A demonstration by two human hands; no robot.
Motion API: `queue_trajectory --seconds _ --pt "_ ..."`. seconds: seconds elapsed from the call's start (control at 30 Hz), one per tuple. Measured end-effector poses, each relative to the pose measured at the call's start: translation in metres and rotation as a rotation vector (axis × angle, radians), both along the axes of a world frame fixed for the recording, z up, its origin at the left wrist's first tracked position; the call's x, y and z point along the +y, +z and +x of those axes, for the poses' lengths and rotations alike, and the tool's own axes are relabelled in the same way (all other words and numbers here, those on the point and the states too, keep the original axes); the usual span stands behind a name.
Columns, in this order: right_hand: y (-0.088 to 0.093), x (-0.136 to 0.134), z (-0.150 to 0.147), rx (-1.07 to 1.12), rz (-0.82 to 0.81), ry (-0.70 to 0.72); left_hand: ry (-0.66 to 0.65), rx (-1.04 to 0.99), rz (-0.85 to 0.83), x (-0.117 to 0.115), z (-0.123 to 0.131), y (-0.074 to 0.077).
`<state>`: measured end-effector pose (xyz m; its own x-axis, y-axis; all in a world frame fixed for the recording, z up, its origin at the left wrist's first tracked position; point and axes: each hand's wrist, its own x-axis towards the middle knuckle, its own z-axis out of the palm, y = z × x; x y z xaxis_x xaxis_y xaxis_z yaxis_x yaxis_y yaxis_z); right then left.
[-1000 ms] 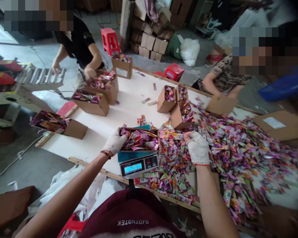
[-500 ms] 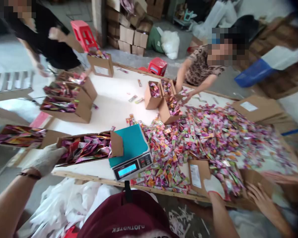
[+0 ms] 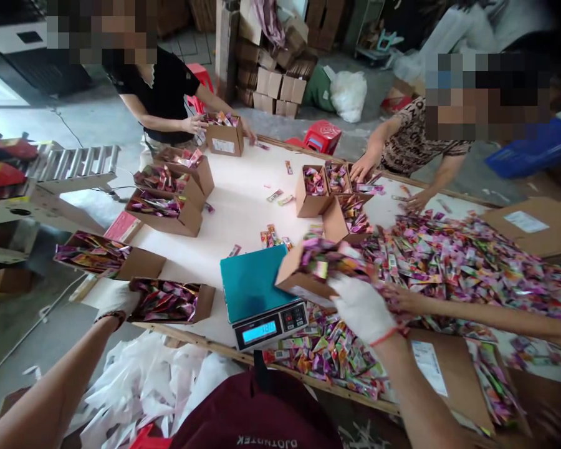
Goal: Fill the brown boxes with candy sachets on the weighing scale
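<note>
Just left, touching right hand [image 3: 362,308]: tilted carton [image 3: 290,269].

The smooth grey floor [image 3: 98,125] is lit most brightly toward the upper left. The white surface [image 3: 247,187] is edged with wooden strips. Beyond it, a pillar [image 3: 225,50] is flanked by stacked cartons [image 3: 268,81], beside which a green sack [image 3: 318,90] and a white bag [image 3: 349,96] are set down. Red stools [image 3: 325,137] are placed along the far side. A roller conveyor [image 3: 75,163] is stationed at the left; at the right, a blue bin [image 3: 521,153] is seen.
</note>
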<state>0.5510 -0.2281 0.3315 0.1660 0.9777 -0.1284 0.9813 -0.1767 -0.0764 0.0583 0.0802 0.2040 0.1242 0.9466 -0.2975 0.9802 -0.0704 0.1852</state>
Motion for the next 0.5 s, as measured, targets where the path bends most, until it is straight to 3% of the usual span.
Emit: queue_trajectory --seconds 0.13,0.23,0.3,0.37,0.43,0.5 --pt "-0.019 0.085 -0.057 0.069 -0.068 0.247 0.112 0.077 -0.029 -0.014 -0.009 0.013" --pt "-0.026 0.117 -0.086 0.127 -0.075 0.331 0.173 0.044 0.104 -0.036 -0.012 0.026" --pt "-0.021 0.119 -0.089 0.172 -0.059 0.345 0.072 -0.062 0.218 -0.058 -0.006 0.028" --pt "-0.010 0.111 -0.081 0.231 -0.035 0.352 -0.114 -0.172 0.294 -0.082 0.008 0.024" --pt "0.002 0.096 -0.065 0.343 0.089 0.310 -0.300 -0.166 0.253 -0.105 0.028 0.015" --pt "0.010 0.080 -0.043 0.454 0.300 0.175 -0.443 -0.044 0.152 -0.121 0.047 0.005"
